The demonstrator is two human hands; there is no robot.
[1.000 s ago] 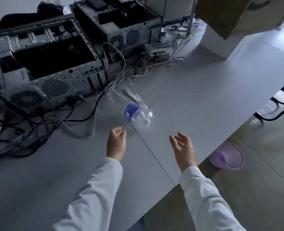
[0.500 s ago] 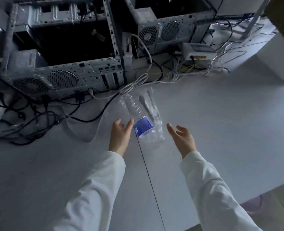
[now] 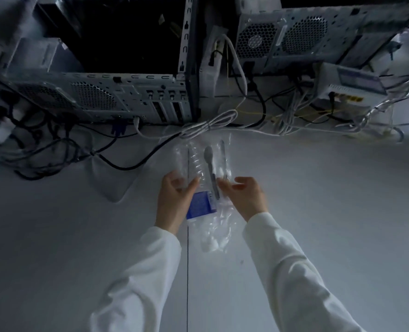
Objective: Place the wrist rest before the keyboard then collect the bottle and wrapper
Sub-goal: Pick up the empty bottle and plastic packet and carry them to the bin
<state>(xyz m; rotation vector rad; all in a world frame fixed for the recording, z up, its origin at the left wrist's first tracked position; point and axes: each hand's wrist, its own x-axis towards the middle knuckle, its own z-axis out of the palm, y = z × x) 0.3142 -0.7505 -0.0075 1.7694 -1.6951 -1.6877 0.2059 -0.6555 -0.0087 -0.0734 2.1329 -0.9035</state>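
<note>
I have both hands on the counter (image 3: 318, 212) now, meeting around the task's things. My left hand (image 3: 173, 202) curls around the clear bottle (image 3: 200, 188), thumb and fingers wrapped on its body just above the blue label (image 3: 201, 204); the bottle lies flat, its capped end pointing back toward my sleeves. My right hand (image 3: 245, 200) sits just beside it, fingers pinching the edge of the clear wrapper (image 3: 219, 164), which holds a grey spoon (image 3: 210, 168) and lies partly over the bottle. Whether the pinch is fully closed I cannot tell. Beyond my fingertips a bundled white cable (image 3: 209, 122) runs past the open computer case (image 3: 98, 92), and a white router (image 3: 352, 89) sits farther off past my right hand.
</note>
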